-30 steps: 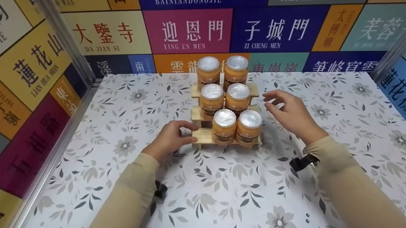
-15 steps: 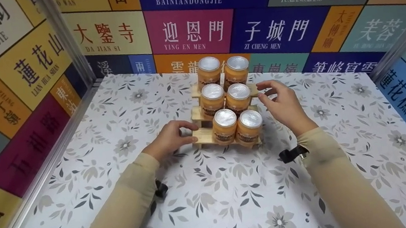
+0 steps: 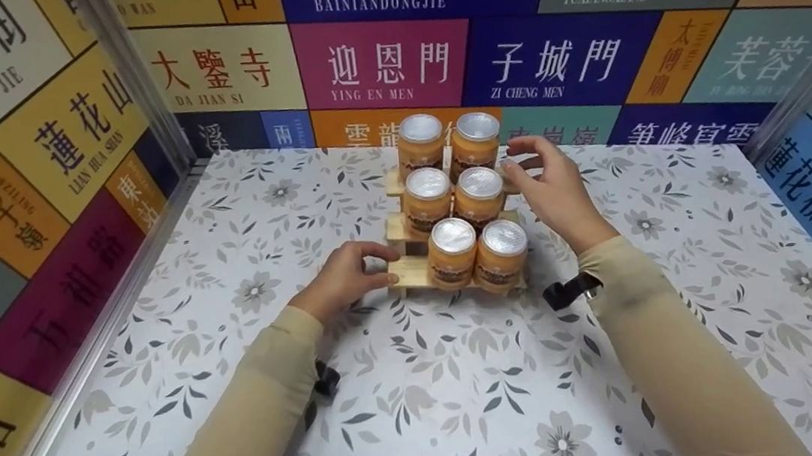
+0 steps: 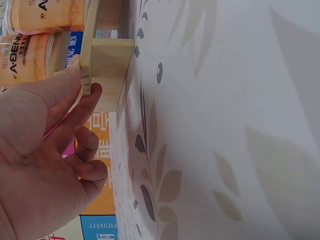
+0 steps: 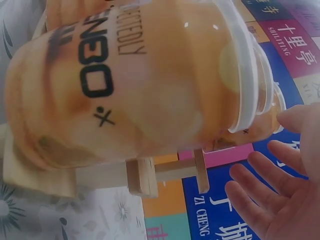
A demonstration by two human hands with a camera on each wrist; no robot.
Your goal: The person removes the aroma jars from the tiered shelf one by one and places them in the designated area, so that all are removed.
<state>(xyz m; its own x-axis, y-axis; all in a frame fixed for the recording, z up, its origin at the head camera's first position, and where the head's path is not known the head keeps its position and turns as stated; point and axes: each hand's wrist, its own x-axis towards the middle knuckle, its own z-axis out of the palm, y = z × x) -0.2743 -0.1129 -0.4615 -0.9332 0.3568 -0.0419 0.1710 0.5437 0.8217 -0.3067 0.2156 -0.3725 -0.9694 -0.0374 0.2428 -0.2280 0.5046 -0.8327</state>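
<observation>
A three-step wooden stand (image 3: 408, 271) bears two orange jars with silvery lids on each step. My left hand (image 3: 339, 276) pinches the left end of its lowest step; the left wrist view shows the thumb on top of the board (image 4: 112, 56) and a finger below it. At the right side of the stand, my right hand (image 3: 561, 193) is beside the back right jar (image 3: 475, 149), fingers loosely bent. In the right wrist view, a near jar (image 5: 145, 95) fills much of the picture, and the right hand (image 5: 282, 187) holds nothing; contact with the farther jar is unclear.
A floral-patterned cloth (image 3: 425, 407) covers the table. Coloured panels with street names (image 3: 381, 64) rise behind the stand and along both sides. The front left jar (image 3: 452, 253) stands right of the bare part of the lowest step.
My right hand has moved left and farther back, from apart from the stand to beside the back right jar. The left hand keeps its pinch, and the jars stay where they were.
</observation>
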